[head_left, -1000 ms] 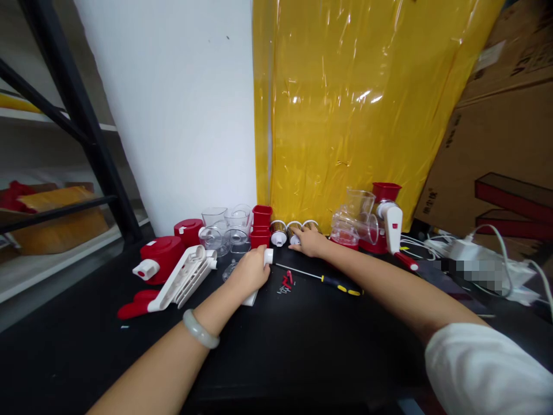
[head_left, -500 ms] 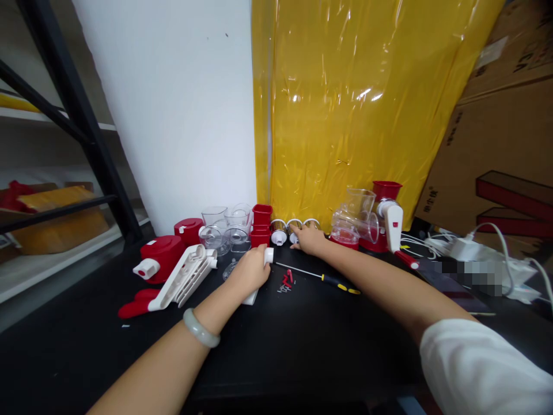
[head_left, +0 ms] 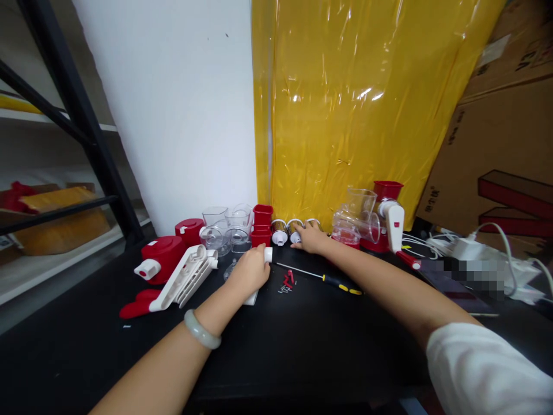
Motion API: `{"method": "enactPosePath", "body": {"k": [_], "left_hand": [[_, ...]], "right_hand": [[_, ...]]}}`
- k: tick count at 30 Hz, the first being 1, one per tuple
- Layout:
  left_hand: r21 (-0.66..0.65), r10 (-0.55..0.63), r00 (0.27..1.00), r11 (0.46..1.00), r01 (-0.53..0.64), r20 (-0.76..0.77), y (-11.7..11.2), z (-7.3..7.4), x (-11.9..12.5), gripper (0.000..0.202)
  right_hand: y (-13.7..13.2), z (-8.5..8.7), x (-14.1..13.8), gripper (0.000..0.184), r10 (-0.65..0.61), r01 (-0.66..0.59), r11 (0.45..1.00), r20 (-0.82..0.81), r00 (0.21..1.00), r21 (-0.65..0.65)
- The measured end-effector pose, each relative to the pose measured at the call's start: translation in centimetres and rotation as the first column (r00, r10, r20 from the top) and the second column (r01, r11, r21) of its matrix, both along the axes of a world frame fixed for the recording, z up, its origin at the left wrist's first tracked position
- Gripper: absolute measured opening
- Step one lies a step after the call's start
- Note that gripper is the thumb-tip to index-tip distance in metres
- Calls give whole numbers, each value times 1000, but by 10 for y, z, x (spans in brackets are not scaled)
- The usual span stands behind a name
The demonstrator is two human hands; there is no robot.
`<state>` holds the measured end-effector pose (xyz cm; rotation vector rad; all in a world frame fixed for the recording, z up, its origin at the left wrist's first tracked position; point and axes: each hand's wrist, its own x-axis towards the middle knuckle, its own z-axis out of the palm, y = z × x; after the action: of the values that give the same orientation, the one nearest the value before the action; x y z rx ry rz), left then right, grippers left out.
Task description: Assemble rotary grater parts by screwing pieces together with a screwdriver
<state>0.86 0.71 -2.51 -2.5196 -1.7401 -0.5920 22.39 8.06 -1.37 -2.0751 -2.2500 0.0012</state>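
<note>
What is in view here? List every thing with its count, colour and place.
white plastic part: 1, white, centre of the table, under the left hand
drum blades: 3, metal with white ends, in a row by the yellow sheet, at the right hand
screwdriver: 1, black and yellow handle, right of the white part
small red pieces: a few, red, beside the screwdriver shaft
assembled grater: 1, red, clear and white, right rear
clear hoppers: about 3, transparent, left rear
red bases: 2, red, left
white frame: 1, white, left
table: 1, black
yellow sheet: 1, rear
cardboard boxes: brown, right
left hand: gripping the white part
right hand: on the drum blades
</note>
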Motion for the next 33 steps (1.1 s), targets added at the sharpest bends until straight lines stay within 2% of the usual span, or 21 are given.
{"method": "enactPosePath", "body": {"k": [3,5,7,9,11,13,14,15,17,20,22,24,27,30,33], "left_hand": [[20,6,1000,1000,-6,-15,0,0,-1,34],[15,-1,999,1000,2,-33,-1,0,-1,33],[-7,3,998,1000,-3,-58,0,-1,-2,31],[-28,15,996,999,-17,-85,1,-2,-1,30],[-39,25,993,999,-30,-111,2,-3,0,29],[-46,30,990,998,-37,-134,4,-4,1,30],[-48,31,990,998,-38,-140,4,-3,1,30],[-49,30,989,998,-38,-143,4,-3,1,30],[-39,29,990,999,-35,-139,3,-1,1,31],[56,18,995,998,-13,-95,-2,3,2,37],[178,-17,999,984,23,-31,-6,6,10,40],[234,-104,994,967,97,15,-10,9,26,43],[92,-246,969,965,245,3,-10,15,65,51],[-4,-336,941,942,337,45,-1,19,109,62],[56,-391,899,920,388,198,9,18,139,72]], "right_hand": [[-16,15,-4,79,38,-38,997,9,999,62],[-31,35,-5,67,174,-175,962,26,984,209],[-45,62,-1,58,271,-259,858,37,962,444],[-56,91,12,54,289,-221,719,5,957,660],[-62,115,33,53,247,-101,606,-66,967,789],[-62,127,56,54,159,74,516,-179,971,854],[-62,129,67,56,105,149,507,-232,967,849],[-60,128,77,59,41,214,527,-277,960,822],[-57,121,92,69,-88,295,626,-311,947,722],[-50,113,104,76,-179,330,744,-301,936,581],[-46,111,107,68,-180,319,774,-293,939,547],[-42,112,109,54,-164,300,774,-280,946,558],[-41,114,109,41,-138,284,751,-278,950,596],[-49,119,109,38,-124,303,724,-315,941,619],[-62,127,110,37,-101,332,658,-358,928,675]]}}
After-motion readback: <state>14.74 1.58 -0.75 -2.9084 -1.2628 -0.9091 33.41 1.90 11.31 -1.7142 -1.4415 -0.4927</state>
